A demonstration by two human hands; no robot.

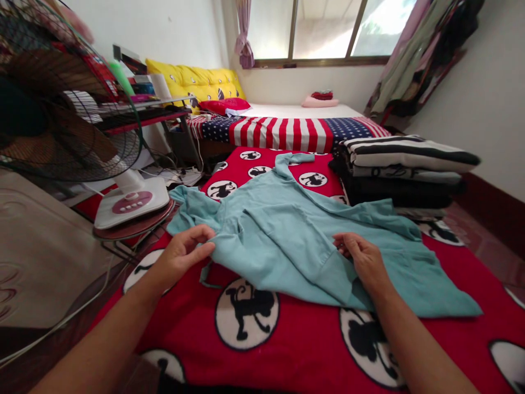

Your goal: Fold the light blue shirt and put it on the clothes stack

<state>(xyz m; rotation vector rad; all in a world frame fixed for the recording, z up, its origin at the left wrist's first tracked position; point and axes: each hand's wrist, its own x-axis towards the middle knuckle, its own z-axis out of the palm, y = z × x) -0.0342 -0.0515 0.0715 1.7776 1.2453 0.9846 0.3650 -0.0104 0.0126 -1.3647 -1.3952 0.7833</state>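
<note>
Pinching the teal shirt [287, 241] with left hand [184, 256] at its side, right hand [365, 261] at a middle fold. Soft, light, floppy stuff, best taken at the hems.

Daylight came from the far window [324, 30], which glared white. Edges bowed; the near-left fan [61, 93] was blurred.

Readable text: none I can make out from here.
Folded stack [404, 174]: dark marks on one pale layer, too blurred for me to read.
</note>
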